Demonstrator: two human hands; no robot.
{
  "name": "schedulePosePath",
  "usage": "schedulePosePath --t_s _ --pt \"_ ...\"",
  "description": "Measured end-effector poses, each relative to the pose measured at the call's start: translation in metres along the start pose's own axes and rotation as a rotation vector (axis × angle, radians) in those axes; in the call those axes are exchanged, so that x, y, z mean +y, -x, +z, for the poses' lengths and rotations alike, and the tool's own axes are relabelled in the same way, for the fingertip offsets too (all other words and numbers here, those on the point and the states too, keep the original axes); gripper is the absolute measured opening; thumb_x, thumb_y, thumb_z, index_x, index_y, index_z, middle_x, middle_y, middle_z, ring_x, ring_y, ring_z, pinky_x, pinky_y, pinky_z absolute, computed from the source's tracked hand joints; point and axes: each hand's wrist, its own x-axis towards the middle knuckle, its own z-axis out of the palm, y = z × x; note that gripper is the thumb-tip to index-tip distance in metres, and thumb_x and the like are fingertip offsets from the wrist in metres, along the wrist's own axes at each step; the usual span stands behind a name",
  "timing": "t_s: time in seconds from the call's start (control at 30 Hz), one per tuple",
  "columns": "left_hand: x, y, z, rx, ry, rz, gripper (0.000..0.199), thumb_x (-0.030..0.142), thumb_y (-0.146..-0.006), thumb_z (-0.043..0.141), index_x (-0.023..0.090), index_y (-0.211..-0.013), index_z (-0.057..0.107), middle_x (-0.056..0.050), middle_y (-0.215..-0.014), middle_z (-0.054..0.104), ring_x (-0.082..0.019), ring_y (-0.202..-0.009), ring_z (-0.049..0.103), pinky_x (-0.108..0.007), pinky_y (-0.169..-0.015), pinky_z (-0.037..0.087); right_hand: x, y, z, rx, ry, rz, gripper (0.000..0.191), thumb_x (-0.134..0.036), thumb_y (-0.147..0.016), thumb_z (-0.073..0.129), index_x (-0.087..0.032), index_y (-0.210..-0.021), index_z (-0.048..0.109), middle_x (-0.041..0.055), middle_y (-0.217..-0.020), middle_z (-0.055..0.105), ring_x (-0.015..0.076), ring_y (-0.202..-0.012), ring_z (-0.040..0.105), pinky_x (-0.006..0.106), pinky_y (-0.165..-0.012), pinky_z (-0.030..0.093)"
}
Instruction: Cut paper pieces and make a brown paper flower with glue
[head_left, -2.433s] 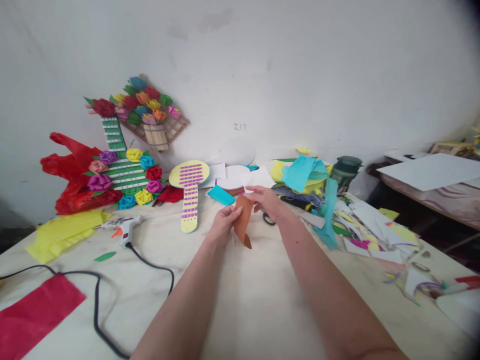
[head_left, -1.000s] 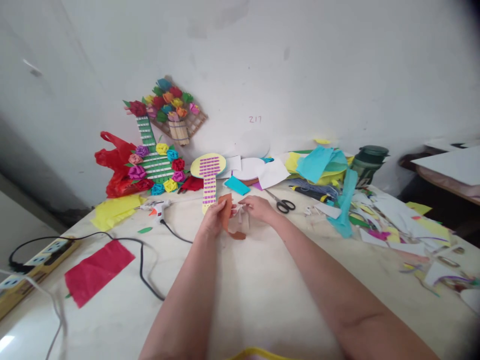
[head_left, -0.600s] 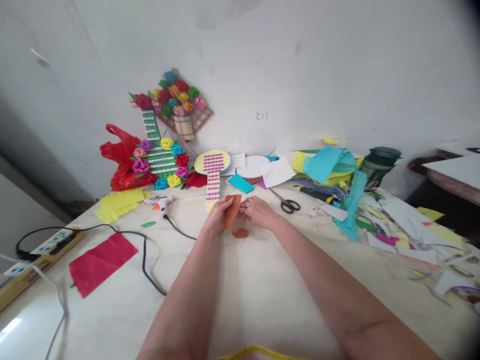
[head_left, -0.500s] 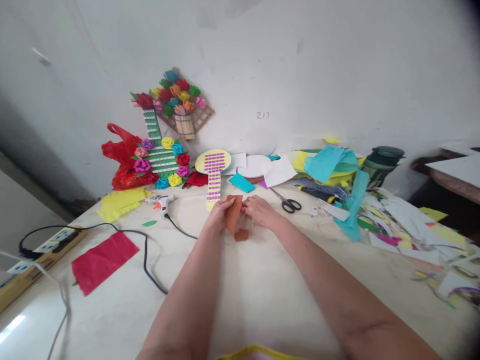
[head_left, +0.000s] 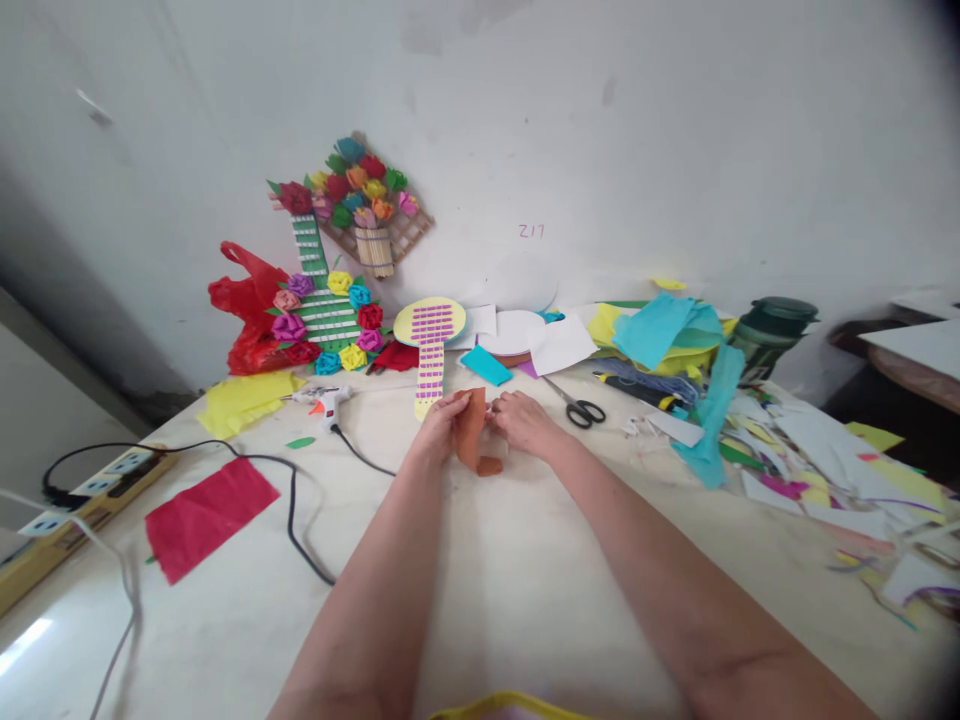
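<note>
An orange-brown paper strip (head_left: pixel 471 432) stands between my two hands, its lower end curled toward the right. My left hand (head_left: pixel 441 428) pinches the strip's upper left part. At its right side, my right hand (head_left: pixel 519 420) has its fingers pressed together; a tiny pale bit shows at the fingertips, too small to name. Just behind my hands lie a yellow guitar-shaped cutout (head_left: pixel 430 350) with purple strips and a folded turquoise paper (head_left: pixel 486 366). Black scissors (head_left: pixel 583 412) rest to the right of my right hand.
On the left are a glue gun (head_left: pixel 330 405) with a black cable, a red paper sheet (head_left: pixel 211 518) and a power strip (head_left: pixel 97 490). Flower decorations (head_left: pixel 330 310) stand against the wall. Paper scraps (head_left: pixel 840 460) and a dark green bottle (head_left: pixel 772 338) occupy the right.
The view has shifted slightly, so the objects appear a little farther right. The strip's curled lower end has moved slightly up and right. Both hands keep nearly the same pose.
</note>
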Motion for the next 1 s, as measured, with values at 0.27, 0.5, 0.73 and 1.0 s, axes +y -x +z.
schedulePosePath --t_s 0.27,0.5,0.73,1.0 --pt "-0.002 -0.003 -0.004 -0.026 -0.001 0.029 0.023 0.018 -0.066 0.065 0.011 -0.087 0.062 -0.009 -0.076 0.068 -0.019 -0.064 0.064 -0.031 -0.064 0.052 0.003 -0.003 0.004 -0.01 -0.031 -0.022 0.02 -0.017 -0.084 0.045 -0.014 -0.092 0.063 0.0109 -0.095 0.061 0.0211 -0.096 0.05 0.032 -0.082 0.035" --pt "-0.002 -0.005 -0.004 0.005 -0.034 0.054 0.021 0.026 -0.068 0.065 0.011 -0.081 0.063 -0.009 -0.073 0.068 -0.019 -0.065 0.065 -0.03 -0.066 0.051 0.008 -0.005 0.01 0.01 -0.155 0.104 0.021 -0.016 -0.081 0.047 -0.014 -0.09 0.066 0.0106 -0.089 0.064 0.0212 -0.093 0.052 0.031 -0.082 0.036" --pt "-0.002 -0.004 -0.002 0.003 -0.085 0.021 0.022 0.025 -0.066 0.067 0.01 -0.081 0.064 -0.01 -0.073 0.068 -0.019 -0.065 0.065 -0.028 -0.064 0.05 0.028 -0.002 0.002 0.382 -0.705 0.444 0.02 -0.018 -0.077 0.051 -0.014 -0.091 0.064 0.0069 -0.089 0.065 0.0155 -0.078 0.058 0.028 -0.072 0.044" --pt "-0.005 -0.004 -0.001 -0.132 -0.102 0.027 0.027 0.025 -0.064 0.069 0.012 -0.087 0.064 -0.006 -0.076 0.067 -0.016 -0.065 0.063 -0.028 -0.066 0.049 0.009 -0.007 -0.021 0.468 -1.024 0.304 0.017 -0.018 -0.072 0.056 -0.015 -0.086 0.065 0.0035 -0.084 0.065 0.0126 -0.073 0.058 0.025 -0.067 0.045"
